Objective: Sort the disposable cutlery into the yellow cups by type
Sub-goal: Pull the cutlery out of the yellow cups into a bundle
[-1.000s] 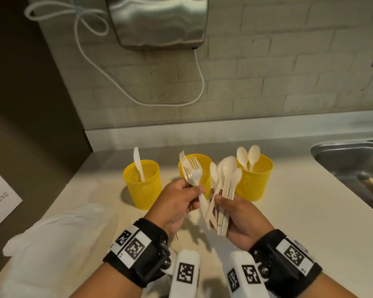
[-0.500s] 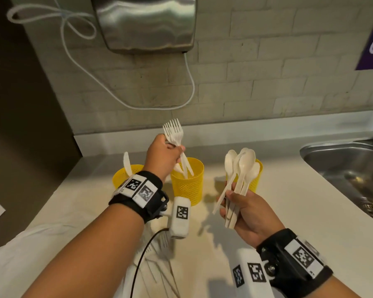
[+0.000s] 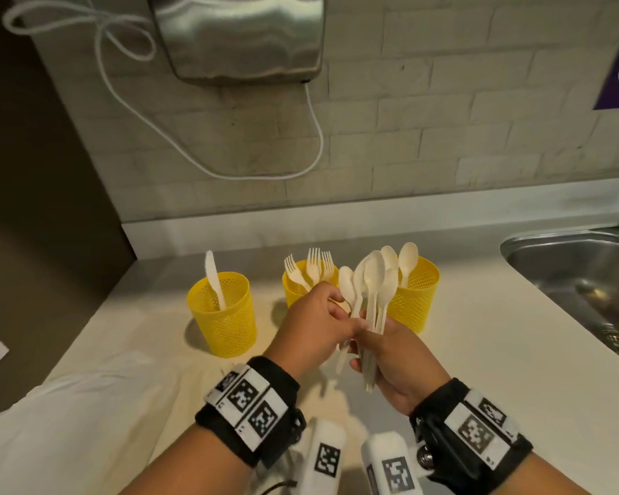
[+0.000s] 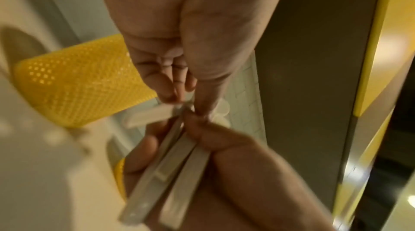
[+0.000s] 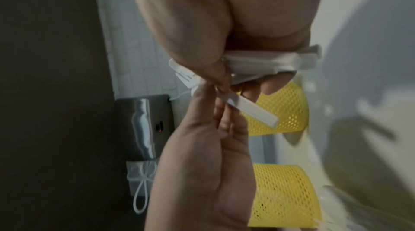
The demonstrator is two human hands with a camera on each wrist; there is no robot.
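Three yellow mesh cups stand in a row on the counter: the left cup (image 3: 226, 316) holds one knife (image 3: 213, 280), the middle cup (image 3: 293, 291) holds forks (image 3: 313, 267), and the right cup (image 3: 417, 298) holds spoons (image 3: 408, 259). In front of the right cup, my right hand (image 3: 368, 337) grips a bundle of white spoons (image 3: 374, 284) by the handles (image 4: 170, 172), bowls up. My left hand (image 3: 338, 309) pinches the leftmost spoon (image 3: 347, 287) of that bundle. Its handle (image 5: 251, 109) sticks out sideways between my left fingers (image 4: 170, 93).
A white plastic bag (image 3: 68, 416) lies on the counter at the front left. A steel sink (image 3: 579, 280) is set in at the right. A hand dryer (image 3: 240, 33) with a white cord (image 3: 208, 166) hangs on the tiled wall behind the cups.
My left hand has let go of the forks, which now stand in the middle cup. It has come back to the bundle and taken hold of one spoon. My right hand kept its grip.
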